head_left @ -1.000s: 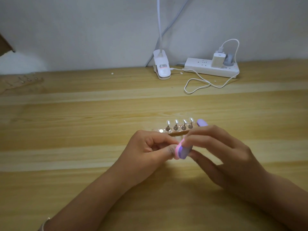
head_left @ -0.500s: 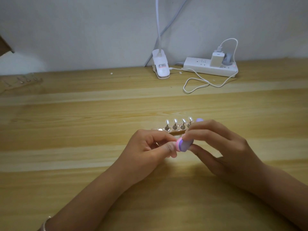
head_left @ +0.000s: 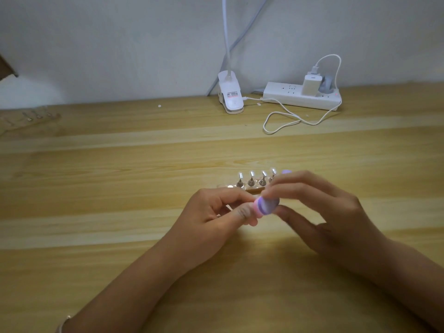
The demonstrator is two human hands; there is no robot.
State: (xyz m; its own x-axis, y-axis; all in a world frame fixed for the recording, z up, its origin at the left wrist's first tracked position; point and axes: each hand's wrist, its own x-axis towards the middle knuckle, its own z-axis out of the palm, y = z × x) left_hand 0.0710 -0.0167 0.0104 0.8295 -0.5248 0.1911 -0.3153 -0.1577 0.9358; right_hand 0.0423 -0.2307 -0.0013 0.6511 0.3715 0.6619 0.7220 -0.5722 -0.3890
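Looks like buffing at frame centre: right hand [head_left: 336, 212] pinching a purple-and-pink oval buffer block [head_left: 268, 205] against a hidden small piece pinched in left hand [head_left: 213, 217], just below a clear stand of metal pegs [head_left: 251, 181]; probably calls next for short, light strokes.

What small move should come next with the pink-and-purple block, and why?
Probably a short twist of the purple end against the pink end. The right hand pinches the pink-and-purple block at its purple end, the left hand pinches at its pink end, just in front of the nail stand. The block is blurred, so this is only a guess.
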